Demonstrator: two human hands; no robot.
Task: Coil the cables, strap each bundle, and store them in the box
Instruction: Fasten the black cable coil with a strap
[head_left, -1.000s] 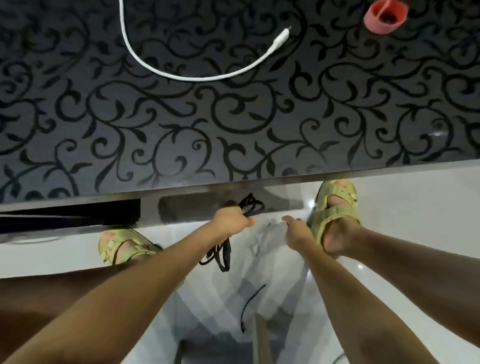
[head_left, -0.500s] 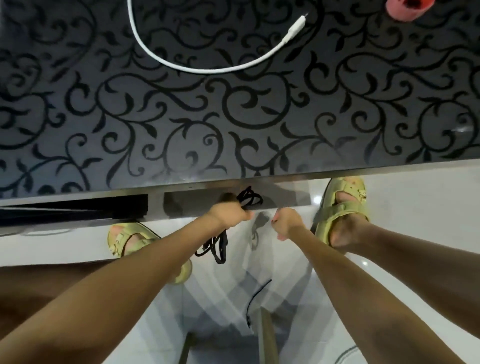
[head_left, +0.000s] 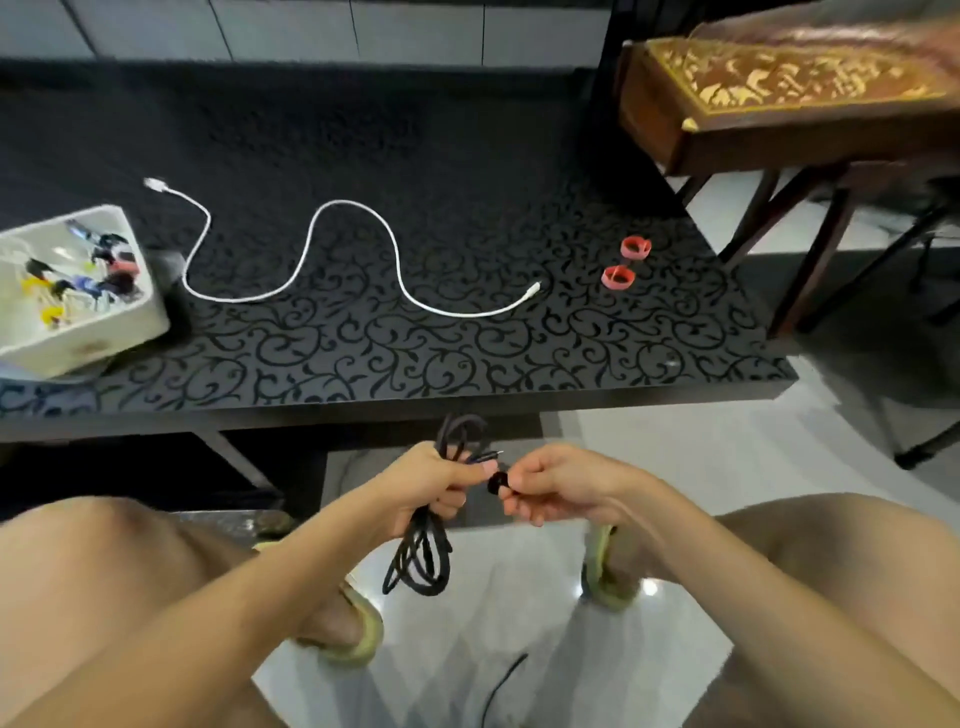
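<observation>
While your left hand (head_left: 434, 483) grips the limp black cable (head_left: 421, 556), coiled in long loops at 6 o'clock, your right hand (head_left: 550, 486) pinches a small round black piece (head_left: 498, 482). Newly in view since before: the white box (head_left: 104, 332) at 9 o'clock.

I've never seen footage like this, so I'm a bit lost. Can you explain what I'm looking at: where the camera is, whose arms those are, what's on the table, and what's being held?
There is no machine here. The camera sits on a person's head and looks down, so the two arms are that person's own. The left hand grips a coiled black cable, whose loops hang below the fist. The right hand pinches a small black piece beside it; it is too small to identify. On the black patterned table lie a white cable, uncoiled, and two red straps. At the table's left edge stands a white box with coloured items inside.
</observation>
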